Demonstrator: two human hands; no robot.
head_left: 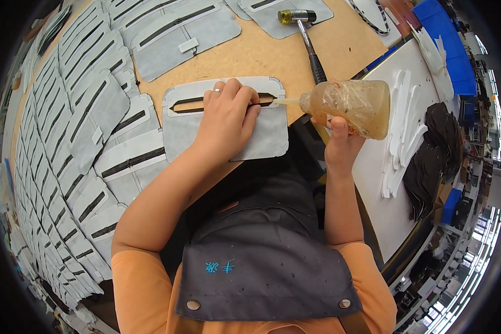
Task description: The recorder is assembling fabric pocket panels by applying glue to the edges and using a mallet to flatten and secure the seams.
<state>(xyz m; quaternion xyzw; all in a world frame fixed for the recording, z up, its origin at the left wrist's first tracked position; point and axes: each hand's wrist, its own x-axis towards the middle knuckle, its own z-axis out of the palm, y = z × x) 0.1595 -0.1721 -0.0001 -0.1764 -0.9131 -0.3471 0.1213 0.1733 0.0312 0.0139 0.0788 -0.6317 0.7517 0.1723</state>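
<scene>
A grey leather-like panel (261, 136) with rounded corners lies before me at the table's near edge. Across its upper part runs a long slot (188, 104) edged in black, with the tan board showing through. My left hand (228, 114), a ring on one finger, rests over the panel, thumb and fingertips pinching the slot's lower black edge. In my right hand (342, 142) is a cloudy squeeze bottle (353, 103), wrapped in clear film and holding yellowish liquid. It is tilted on its side, its thin nozzle reaching the slot's right end. Part of the right fingers is hidden behind the bottle.
Overlapping rows of similar grey panels (145, 146) cover the left side, with others (192, 39) at the back. A mallet (304, 36) with a yellow face lies beyond the bottle. On the white table (373, 167) at right are white strips (398, 133) and stacked black pieces (428, 167).
</scene>
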